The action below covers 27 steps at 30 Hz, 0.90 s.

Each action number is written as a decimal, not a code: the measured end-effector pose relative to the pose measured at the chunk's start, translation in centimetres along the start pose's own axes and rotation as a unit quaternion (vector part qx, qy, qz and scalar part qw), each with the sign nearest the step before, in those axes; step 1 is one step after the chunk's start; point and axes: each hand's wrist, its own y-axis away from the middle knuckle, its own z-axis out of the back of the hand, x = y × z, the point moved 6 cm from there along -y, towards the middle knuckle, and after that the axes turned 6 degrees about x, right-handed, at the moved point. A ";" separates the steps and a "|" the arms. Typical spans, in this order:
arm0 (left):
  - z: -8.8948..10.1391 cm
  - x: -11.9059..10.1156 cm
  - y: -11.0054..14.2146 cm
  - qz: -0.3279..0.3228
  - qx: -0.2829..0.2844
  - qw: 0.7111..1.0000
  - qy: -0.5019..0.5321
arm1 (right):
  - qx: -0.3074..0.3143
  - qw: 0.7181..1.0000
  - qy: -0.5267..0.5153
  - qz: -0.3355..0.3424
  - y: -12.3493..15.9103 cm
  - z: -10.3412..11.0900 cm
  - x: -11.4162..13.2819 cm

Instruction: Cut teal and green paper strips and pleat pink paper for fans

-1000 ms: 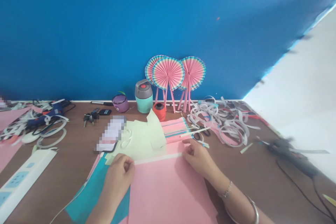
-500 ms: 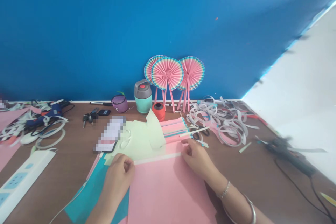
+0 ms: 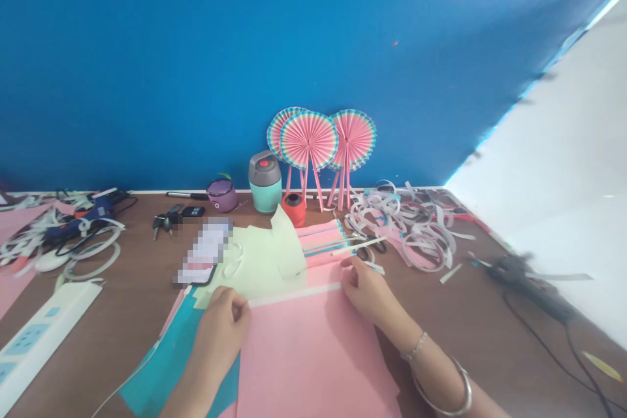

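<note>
A narrow white strip (image 3: 296,294) runs across the upper part of a pink sheet of paper (image 3: 313,353) in front of me. My left hand (image 3: 226,317) is closed at the strip's left end, thumb and fingers pinched together. At its right end, my right hand (image 3: 365,290) is closed too, its fingers curled over the paper. Both fingertips partly hide the strip's ends. Beyond it lie pale green sheets (image 3: 262,251), one corner curling up. Under my left forearm spreads a turquoise sheet (image 3: 164,362).
Pink folded fans (image 3: 308,140) lean on the blue wall beside a turquoise jar (image 3: 265,196) and a red-orange container (image 3: 294,210). A phone (image 3: 206,251) and power strip (image 3: 44,339) are to the left. Tangled paper strips (image 3: 426,235) and a dark glue gun (image 3: 531,284) lie right.
Both hands stay closed at the strip's ends, almost still. The whole view has shifted slightly, so the background sits a little further left and lower.
</note>
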 end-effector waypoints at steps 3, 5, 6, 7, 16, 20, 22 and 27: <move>0.0 0.0 0.0 -0.007 -0.007 1.000 0.005 | 0.024 0.998 -0.053 -0.016 -0.3 0.0 -0.9; 0.0 0.1 0.0 -0.009 -0.013 1.000 0.010 | 0.052 0.992 -0.108 -0.036 -0.4 -0.4 -1.3; -0.1 0.1 0.0 -0.010 -0.013 1.000 0.013 | 0.063 0.988 -0.132 -0.045 -0.4 -0.6 -1.4; -0.1 0.2 0.0 -0.008 -0.013 1.000 0.017 | 0.069 0.985 -0.151 -0.050 -0.4 -0.7 -1.5; 0.0 0.8 0.1 0.024 -0.007 0.998 0.057 | 0.029 0.996 -0.083 0.028 0.0 0.5 0.2; -0.3 1.1 0.1 0.023 -0.013 0.996 0.080 | 0.015 0.998 -0.056 0.023 0.1 0.2 0.3; -0.4 1.2 0.2 0.020 -0.013 0.995 0.098 | 0.004 0.998 -0.054 0.042 0.1 0.1 0.6; -0.1 0.6 0.6 -0.002 -0.004 0.989 0.146 | -0.017 0.984 -0.092 0.150 0.5 0.9 2.3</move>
